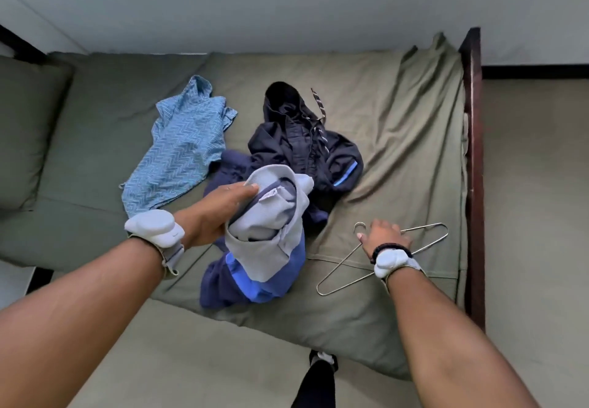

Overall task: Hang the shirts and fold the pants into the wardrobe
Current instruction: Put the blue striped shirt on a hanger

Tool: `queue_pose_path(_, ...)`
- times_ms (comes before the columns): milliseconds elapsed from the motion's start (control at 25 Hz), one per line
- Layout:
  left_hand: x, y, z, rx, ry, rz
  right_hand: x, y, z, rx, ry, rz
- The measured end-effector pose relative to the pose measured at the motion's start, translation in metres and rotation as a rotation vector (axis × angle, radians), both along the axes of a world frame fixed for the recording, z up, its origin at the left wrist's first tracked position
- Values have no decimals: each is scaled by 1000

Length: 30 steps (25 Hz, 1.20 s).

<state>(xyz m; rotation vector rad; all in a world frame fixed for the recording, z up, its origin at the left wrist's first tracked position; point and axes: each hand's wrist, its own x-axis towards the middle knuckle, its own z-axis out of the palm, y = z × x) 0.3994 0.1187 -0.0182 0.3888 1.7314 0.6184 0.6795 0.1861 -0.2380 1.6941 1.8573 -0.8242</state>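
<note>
Grey-and-blue shirt [264, 241] hangs bunched from the left hand [213, 213], which pinches its collar above the bed [398, 127]. Beside it, the right hand [384, 237] closes over a wire hanger [424, 241] lying on the olive sheet, near dark pants [306, 143] and a patterned blue shirt [178, 149].

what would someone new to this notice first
Probably the left hand gripping a grey and blue shirt by its collar, lifted over the middle of the green bed. Next, the right hand resting on a wire hanger lying flat near the bed's right edge. Behind them lie a light blue patterned garment on the left and a dark navy heap at centre.
</note>
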Motion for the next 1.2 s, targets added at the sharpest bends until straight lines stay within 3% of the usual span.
queue_pose_path(240,0,-6,-35,-49,27,-29,-9,0,-55,44,-159,251)
queue_pose_path(440,-13,-21,-1,-25,134,-20,-33,8,-5,-117,70,248)
queue_pose_path(520,-23,-27,27,-4,180,-3,-37,18,32,-194,169,211)
queue_pose_path(640,-46,-42,79,27,252,-16,-48,43,109,-263,516,120)
queue_pose_path(840,-101,-71,196,216,477,-93,-114,66,281,-128,992,-5)
queue_pose_path(1040,-154,-116,305,362,709,-137,-229,29,438,13,1244,91)
queue_pose_path(1200,-194,-169,361,405,992,-100,-309,-32,516,29,1335,225)
